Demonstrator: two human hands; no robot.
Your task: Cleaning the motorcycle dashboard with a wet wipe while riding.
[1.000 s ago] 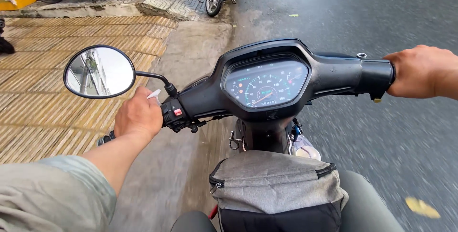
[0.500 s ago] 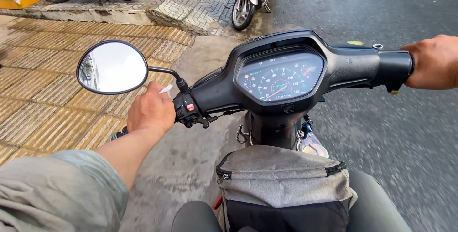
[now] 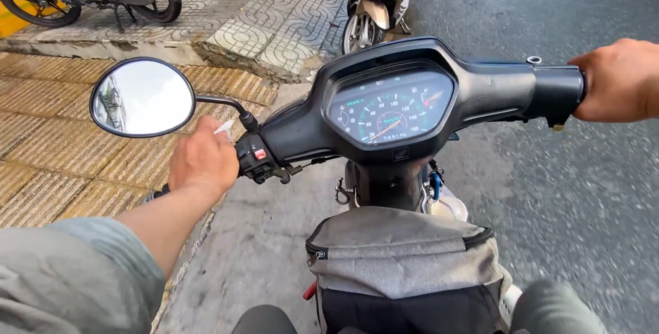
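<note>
On the handlebar (image 3: 494, 94), both hands closed around the grips: left hand (image 3: 203, 161) wrapped on the left grip beside the switch block (image 3: 255, 158) (a small white scrap (image 3: 224, 127) sticks out between its fingers), right hand (image 3: 614, 80) fisted on the right grip at frame edge. Round mirror (image 3: 142, 96) stands above the left hand. Speedometer (image 3: 388, 108) centred between hands. Grey bag (image 3: 405, 260) sits just below the dash.

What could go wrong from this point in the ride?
A parked scooter stands close ahead by the kerb, so the handlebar could clip it. The left hand pinches a small white item while gripping, which may weaken its hold. The grey bag sits loose between the knees and might slip.
</note>
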